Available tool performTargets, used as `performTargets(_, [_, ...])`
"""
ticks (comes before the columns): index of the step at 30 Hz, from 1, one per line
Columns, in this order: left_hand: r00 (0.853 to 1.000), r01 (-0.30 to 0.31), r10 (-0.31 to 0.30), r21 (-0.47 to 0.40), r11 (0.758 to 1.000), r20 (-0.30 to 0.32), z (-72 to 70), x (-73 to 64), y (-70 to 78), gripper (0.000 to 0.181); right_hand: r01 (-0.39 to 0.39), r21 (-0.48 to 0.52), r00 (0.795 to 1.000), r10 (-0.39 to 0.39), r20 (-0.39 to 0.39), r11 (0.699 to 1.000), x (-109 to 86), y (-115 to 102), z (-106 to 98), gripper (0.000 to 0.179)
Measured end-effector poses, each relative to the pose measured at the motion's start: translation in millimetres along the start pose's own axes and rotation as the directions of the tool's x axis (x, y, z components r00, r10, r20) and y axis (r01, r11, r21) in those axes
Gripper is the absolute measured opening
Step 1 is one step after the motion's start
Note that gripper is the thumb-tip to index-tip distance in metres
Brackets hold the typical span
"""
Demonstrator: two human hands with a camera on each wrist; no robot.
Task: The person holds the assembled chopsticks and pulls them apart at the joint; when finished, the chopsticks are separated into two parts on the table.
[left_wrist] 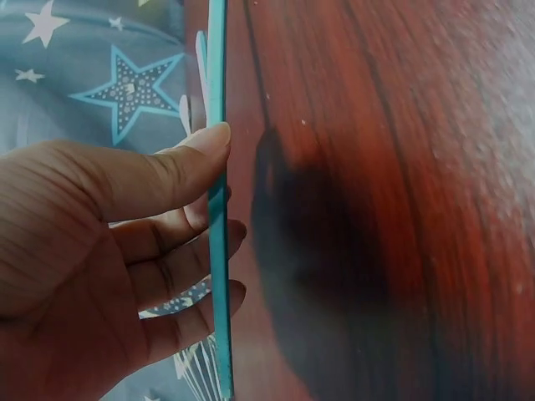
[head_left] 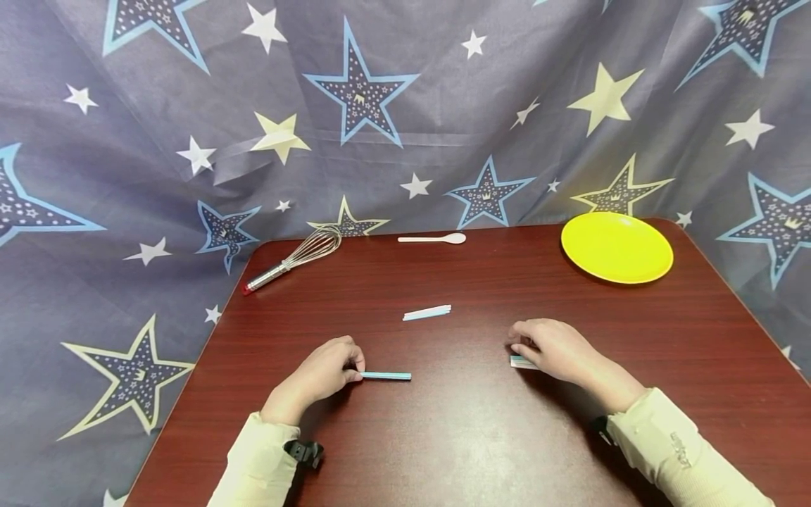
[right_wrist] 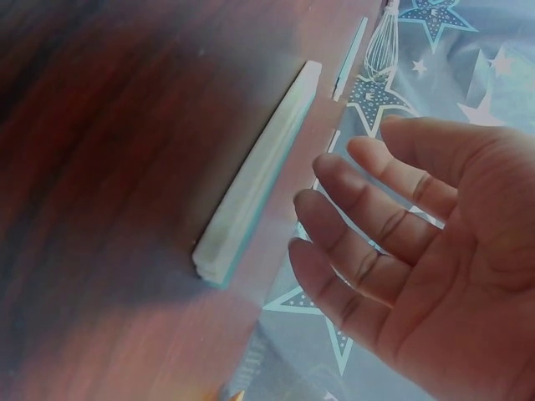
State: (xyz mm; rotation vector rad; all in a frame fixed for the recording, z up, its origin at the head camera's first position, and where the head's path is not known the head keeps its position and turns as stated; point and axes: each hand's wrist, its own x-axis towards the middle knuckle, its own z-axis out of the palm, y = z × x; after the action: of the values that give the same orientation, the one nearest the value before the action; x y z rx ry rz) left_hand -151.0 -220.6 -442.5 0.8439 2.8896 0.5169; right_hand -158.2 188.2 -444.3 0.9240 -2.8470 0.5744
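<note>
My left hand (head_left: 324, 367) pinches a slim blue-green stick (head_left: 388, 376) between thumb and fingers, low over the table at centre left. In the left wrist view the stick (left_wrist: 216, 251) runs upright past the thumb tip. On the right, my right hand (head_left: 557, 348) hovers beside a small stack of flat white and blue-green sticks (right_wrist: 259, 175) lying on the table. The right wrist view shows its fingers loosely bent, apart from the stack, with nothing held. Another small group of white and light-blue sticks (head_left: 427, 313) lies between and beyond the hands.
A whisk (head_left: 294, 260) lies at the table's far left, and a white spoon (head_left: 432, 239) at the back edge. At the back right is a yellow plate (head_left: 617, 248). A star-patterned cloth (head_left: 405, 162) hangs behind the dark red table (head_left: 469, 436).
</note>
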Motion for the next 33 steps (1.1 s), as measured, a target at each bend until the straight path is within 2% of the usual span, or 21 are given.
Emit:
performTargets(5, [0.999, 0.038, -0.037, -0.017, 0.999, 0.007, -0.4, 4.9, 7.1, 0.024, 0.002, -0.008, 1.000, -0.002, 0.004, 1.000, 0.2, -1, 0, 0.007])
performTargets(9, [0.999, 0.043, -0.043, -0.057, 0.997, 0.010, 0.6, 9.2, 13.3, 0.022, 0.006, -0.014, 1.000, -0.006, 0.003, 1.000, 0.4, -2, 1, 0.006])
performTargets(17, [1.000, 0.019, -0.018, -0.095, 0.995, 0.008, 5.3, 20.6, 28.2, 0.021, 0.017, -0.014, 1.000, -0.017, -0.004, 1.000, 0.6, -5, 1, 0.007])
performTargets(33, [0.998, -0.059, 0.059, -0.107, 0.992, -0.006, 21.0, 49.8, 67.3, 0.016, 0.046, -0.014, 0.998, -0.047, -0.038, 0.999, 4.0, -13, 3, 0.009])
